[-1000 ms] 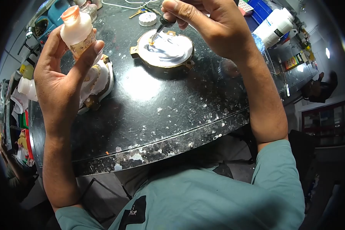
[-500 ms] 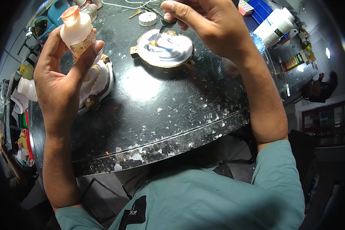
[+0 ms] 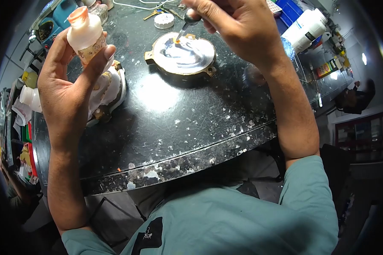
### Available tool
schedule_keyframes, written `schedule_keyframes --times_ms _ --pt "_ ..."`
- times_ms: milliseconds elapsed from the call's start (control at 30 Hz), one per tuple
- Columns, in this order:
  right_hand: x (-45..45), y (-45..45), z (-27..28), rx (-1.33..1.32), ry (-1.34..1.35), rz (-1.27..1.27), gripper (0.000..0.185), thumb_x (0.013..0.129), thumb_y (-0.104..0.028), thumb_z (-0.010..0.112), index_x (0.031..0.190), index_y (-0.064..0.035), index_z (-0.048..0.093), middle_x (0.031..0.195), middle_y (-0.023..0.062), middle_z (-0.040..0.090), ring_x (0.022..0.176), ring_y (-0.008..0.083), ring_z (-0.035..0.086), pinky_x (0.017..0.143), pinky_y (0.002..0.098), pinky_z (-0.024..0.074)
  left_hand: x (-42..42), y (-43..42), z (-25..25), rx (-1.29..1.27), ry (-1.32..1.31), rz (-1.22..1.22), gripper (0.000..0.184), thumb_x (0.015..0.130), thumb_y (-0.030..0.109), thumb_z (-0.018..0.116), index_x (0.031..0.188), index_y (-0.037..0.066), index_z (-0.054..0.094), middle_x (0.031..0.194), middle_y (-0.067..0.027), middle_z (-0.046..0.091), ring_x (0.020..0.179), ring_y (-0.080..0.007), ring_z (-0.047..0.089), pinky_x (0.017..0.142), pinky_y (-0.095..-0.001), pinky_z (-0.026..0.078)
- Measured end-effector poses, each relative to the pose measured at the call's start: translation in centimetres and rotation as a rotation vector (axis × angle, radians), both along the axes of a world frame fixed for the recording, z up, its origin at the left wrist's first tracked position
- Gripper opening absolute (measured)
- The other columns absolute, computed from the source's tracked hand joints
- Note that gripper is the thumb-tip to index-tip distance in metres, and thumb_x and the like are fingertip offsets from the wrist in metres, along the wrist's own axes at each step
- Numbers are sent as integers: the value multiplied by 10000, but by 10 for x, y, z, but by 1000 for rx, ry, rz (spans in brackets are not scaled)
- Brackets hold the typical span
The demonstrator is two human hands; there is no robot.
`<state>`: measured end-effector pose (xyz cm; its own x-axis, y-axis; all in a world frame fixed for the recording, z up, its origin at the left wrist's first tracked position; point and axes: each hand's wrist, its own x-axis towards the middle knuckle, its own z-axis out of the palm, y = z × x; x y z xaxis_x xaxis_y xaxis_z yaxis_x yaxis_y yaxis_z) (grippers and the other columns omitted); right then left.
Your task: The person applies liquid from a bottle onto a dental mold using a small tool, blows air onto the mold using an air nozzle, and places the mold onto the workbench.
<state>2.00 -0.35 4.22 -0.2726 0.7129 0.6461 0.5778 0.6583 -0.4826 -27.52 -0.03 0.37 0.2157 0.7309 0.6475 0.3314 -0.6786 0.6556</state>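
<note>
My left hand (image 3: 70, 91) is closed around a small white bottle (image 3: 86, 36) with an orange-stained neck, held upright above the table. My right hand (image 3: 242, 32) grips a slim brush (image 3: 184, 30) with a dark handle, a grey shank and an orange-yellow tip. That tip touches the white, wet-looking plaster (image 3: 189, 57) near its upper left edge. The plaster fills a brass-rimmed dental flask half (image 3: 149, 57) lying on the table. Partly hidden behind my left hand is a second flask half (image 3: 120, 85) with white plaster.
A white ribbed cap (image 3: 164, 21) lies beyond the flask, close to some keys (image 3: 152, 15). At the right, a large white bottle (image 3: 305, 30) leans by a blue bin (image 3: 288, 19). The black table (image 3: 174, 127) has a chipped, spattered front edge. Another white container (image 3: 29, 97) lies at the left.
The brush tip has moved slightly up and to the right over the plaster. My right hand has shifted a little to the right; my left hand and the bottle stay put.
</note>
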Motion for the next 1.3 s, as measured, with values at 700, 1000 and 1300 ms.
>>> schedule_keyframes --times_ms 700,1000,1300 --pt "-2 -13 12 6 -131 -30 240 1012 -173 587 1041 44 685 853 172 731 783 251 714 728 350 552 2 0 -1 -7 -5 10 556 879 200 838 1359 29 615 1177 -118 725 1114 -195 698 983 -353 551" --pt "-2 -11 7 -148 31 180 240 1027 -191 579 1007 16 700 870 91 743 803 164 696 733 293 542 1 -1 0 -18 -10 11 535 880 219 838 1338 38 629 1166 -119 732 1117 -198 699 990 -360 548" --pt "7 0 2 -59 -94 175 227 1020 -222 612 1073 -17 696 902 121 760 814 216 735 725 326 553 1 -1 0 -13 -1 -2 519 883 220 836 1326 42 632 1164 -111 733 1119 -191 697 985 -356 548"
